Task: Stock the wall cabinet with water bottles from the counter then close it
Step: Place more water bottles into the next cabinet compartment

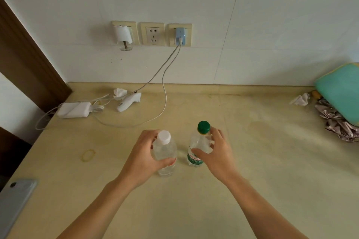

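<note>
Your left hand (144,158) and right hand (215,154) have fingers wrapped round the white-capped bottle (165,153) and green-capped bottle (198,147); squeeze gently, lift both straight off the table (272,161).

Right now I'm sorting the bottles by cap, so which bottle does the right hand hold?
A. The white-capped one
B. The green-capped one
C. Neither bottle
B: the right hand curls round the green-capped bottle, while the left hand grips the white-capped bottle.
</note>
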`<action>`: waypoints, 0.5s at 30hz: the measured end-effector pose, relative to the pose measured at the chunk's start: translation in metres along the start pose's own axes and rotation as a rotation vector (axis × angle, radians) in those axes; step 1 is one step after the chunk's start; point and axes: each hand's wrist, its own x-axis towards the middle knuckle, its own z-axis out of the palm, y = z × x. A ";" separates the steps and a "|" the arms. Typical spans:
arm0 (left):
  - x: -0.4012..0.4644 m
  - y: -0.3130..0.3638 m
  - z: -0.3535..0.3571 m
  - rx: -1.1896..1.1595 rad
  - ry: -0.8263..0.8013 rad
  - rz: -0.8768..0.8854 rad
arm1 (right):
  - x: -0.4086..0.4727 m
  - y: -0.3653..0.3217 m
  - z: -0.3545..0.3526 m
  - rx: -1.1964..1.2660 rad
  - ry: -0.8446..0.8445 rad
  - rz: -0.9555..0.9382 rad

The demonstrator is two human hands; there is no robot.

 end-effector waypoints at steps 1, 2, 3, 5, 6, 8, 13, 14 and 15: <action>-0.002 -0.002 -0.002 -0.012 -0.006 -0.018 | -0.002 0.002 0.000 0.021 0.004 0.014; -0.003 -0.003 -0.002 -0.023 -0.020 -0.036 | -0.005 0.005 0.001 0.041 0.003 0.031; -0.005 -0.006 -0.003 -0.030 -0.036 -0.051 | -0.008 0.008 0.002 0.063 -0.004 0.052; -0.010 -0.012 0.000 -0.040 -0.059 -0.076 | -0.013 0.018 0.005 0.094 -0.021 0.096; -0.013 -0.015 0.003 -0.058 -0.061 -0.102 | -0.015 0.023 0.008 0.101 -0.027 0.114; -0.017 -0.021 0.011 -0.128 -0.052 -0.190 | -0.015 0.031 0.014 0.116 -0.034 0.148; -0.020 -0.041 0.035 -0.352 -0.034 -0.338 | -0.007 0.037 0.025 0.125 -0.033 0.196; -0.019 -0.043 0.037 -0.375 -0.037 -0.346 | -0.006 0.036 0.025 0.123 -0.032 0.197; -0.018 -0.044 0.038 -0.393 -0.038 -0.352 | -0.005 0.036 0.026 0.125 -0.029 0.198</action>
